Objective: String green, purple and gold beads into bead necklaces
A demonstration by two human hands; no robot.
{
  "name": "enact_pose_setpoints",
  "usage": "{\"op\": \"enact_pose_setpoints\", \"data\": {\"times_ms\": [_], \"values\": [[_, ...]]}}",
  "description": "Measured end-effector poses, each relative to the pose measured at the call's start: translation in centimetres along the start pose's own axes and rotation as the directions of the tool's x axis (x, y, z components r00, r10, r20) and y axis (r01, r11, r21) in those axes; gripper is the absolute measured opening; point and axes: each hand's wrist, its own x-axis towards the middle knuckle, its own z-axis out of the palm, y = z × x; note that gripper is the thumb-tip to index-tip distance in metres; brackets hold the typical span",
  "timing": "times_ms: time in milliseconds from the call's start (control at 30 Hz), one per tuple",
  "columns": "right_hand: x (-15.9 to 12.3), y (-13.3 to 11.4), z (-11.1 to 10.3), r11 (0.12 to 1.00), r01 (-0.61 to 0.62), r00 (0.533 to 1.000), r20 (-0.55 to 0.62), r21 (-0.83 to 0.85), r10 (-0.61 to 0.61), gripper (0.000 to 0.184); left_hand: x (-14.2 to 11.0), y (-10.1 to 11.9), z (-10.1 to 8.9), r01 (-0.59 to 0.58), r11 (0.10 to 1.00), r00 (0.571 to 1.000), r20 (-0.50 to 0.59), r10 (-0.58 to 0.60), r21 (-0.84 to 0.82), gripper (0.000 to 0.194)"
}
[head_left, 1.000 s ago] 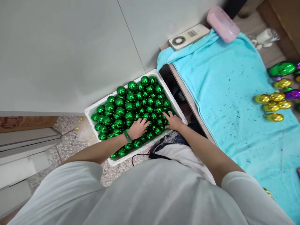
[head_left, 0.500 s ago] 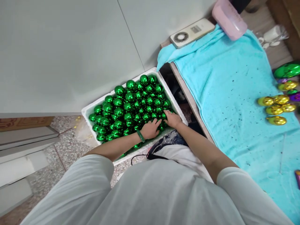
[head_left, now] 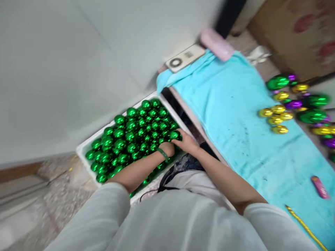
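A white foam box [head_left: 83, 150] in front of me is packed with shiny green ball ornaments [head_left: 120, 144]. My right hand [head_left: 187, 143] is at the box's right end, thumb and fingers curved around one green ball ornament [head_left: 175, 135]. Just left of it, my left hand [head_left: 168, 148], with a green bangle [head_left: 162, 153] at the wrist, dips among the balls. Its fingers are hidden behind the back of the hand, so its grip does not show.
Right of the box, a table is covered by a turquoise towel [head_left: 217, 104]. Gold ornaments [head_left: 277, 118] and large green ones [head_left: 312, 116] lie there, with a pink case [head_left: 217, 45], a pale device with a round dial [head_left: 185, 58] and a yellow stick-like item [head_left: 305, 225].
My right hand has gone from resting open over the balls to closing around one. My left hand has turned downward, hiding its fingers. The view has swung right, showing more of the table.
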Motion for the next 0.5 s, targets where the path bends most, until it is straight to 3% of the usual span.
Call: {"op": "enact_pose_setpoints", "data": {"times_ms": [100, 167, 200, 267, 367, 433, 500], "values": [[-2.4, -2.1, -3.8, 0.969, 0.214, 0.972, -0.125, 0.127, -0.198, 0.066, -0.7, 0.7, -0.4, 0.031, 0.99, 0.999, 0.032, -0.036, 0.137, 0.039], [-3.7, -2.5, -7.5, 0.945, 0.326, 0.919, -0.245, 0.037, -0.308, 0.066, -0.9, 0.8, -0.8, 0.04, 0.977, 0.998, 0.04, -0.049, 0.208, 0.042], [-4.4, -2.4, -9.6, 0.946, 0.322, 0.896, -0.31, -0.04, -0.318, 0.066, -0.9, 0.7, -1.1, 0.037, 0.971, 0.998, 0.042, -0.048, 0.237, 0.046], [-5.8, -1.1, -13.9, 0.964, 0.174, 0.853, -0.458, -0.203, -0.251, 0.063, -1.4, 0.3, -1.7, 0.039, 0.959, 0.997, 0.046, -0.054, 0.28, 0.054], [-7.2, 2.0, -19.1, 0.918, -0.198, 0.761, -0.644, -0.343, -0.077, 0.061, -3.3, -0.2, -3.2, 0.025, 0.952, 0.998, 0.041, -0.04, 0.305, 0.06], [-7.5, 4.1, -20.9, 0.851, -0.357, 0.724, -0.69, -0.385, -0.009, 0.061, -5.3, 0.0, -5.4, -0.013, 0.97, 0.999, 0.036, 0.004, 0.244, 0.061], [-7.3, 5.9, -21.5, 0.8, -0.422, 0.726, -0.688, -0.427, 0.016, 0.061, -7.2, 1.2, -8.6, -0.095, 0.987, 0.995, -0.005, 0.096, 0.127, 0.064]]}}
